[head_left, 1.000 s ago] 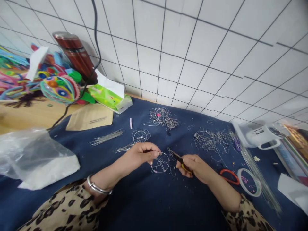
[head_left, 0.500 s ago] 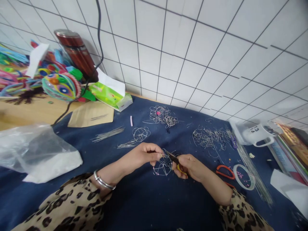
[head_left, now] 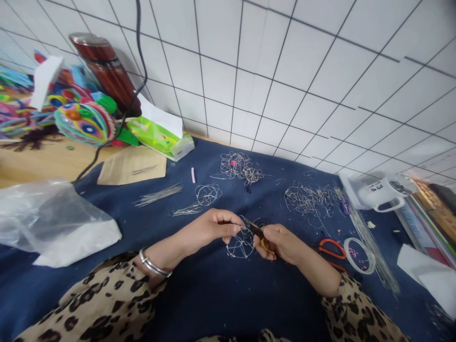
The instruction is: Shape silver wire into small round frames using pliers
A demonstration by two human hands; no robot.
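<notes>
Your left hand [head_left: 223, 228] pinches the upper edge of a small, spoked wire wheel [head_left: 242, 243] between thumb and forefinger. The wheel hangs in front of you, just above a dark blue cloth [head_left: 278, 304], with tiny pink beads along its rim. Your right hand [head_left: 280, 241] is curled around the yellow handles of dark-nosed pliers [head_left: 256, 231], whose tips meet the wheel's upper right side. Whether they grip a wire is too fine to tell.

To work well here, hold the left pinch firm and close to the plier tips, so the thin rim does not twist. Squeeze lightly, nose clear of the beads; too hard a grip could kink the wire or crack one.

Beyond your left hand lie a second wire wheel [head_left: 208, 194] and a sheaf of straight wires [head_left: 160, 194]. Straight ahead is a tangled wire cluster [head_left: 235, 166]; to its right, a looser wire heap [head_left: 309, 198] whose stray ends could snag. Beside your right forearm, a red-handled tool [head_left: 329, 241] and a clear round dish [head_left: 372, 263] of pink beads sit close together, where a wide elbow swing might knock them. Directly between your forearms, nothing blocks you.
</notes>
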